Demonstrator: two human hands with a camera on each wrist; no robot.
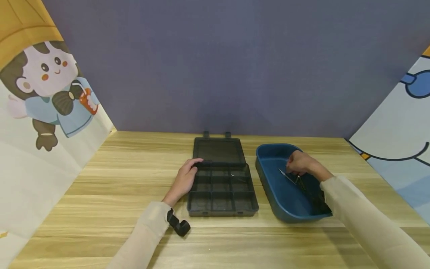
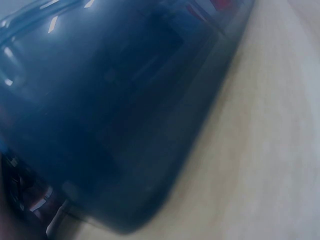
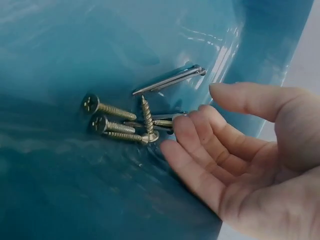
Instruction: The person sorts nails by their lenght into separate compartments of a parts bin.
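wood-grain table (image 1: 100, 209) | grey-blue panel (image 1: 228, 67) behind | child cartoon (image 1: 60, 93) left | white-and-blue cartoon (image 1: 396, 130) right

Head view: illumination is even and moderate. The table (image 1: 218, 243) reads bright; the wall (image 1: 235, 67) reads dim. A soft shadow lies on the table beside the right sleeve (image 1: 366, 220). The bin (image 1: 273, 179) darkens toward its near right corner, where detail is lost.

Left wrist view: dim, with soft focus. Table grain is smeared. White glare marks the upper left. Lower-left detail appears too blurred to identify reliably.

Right wrist view: cool cast. Glare streaks the bin at upper right. The screws (image 3: 115, 110) are moderately sharp and glint.
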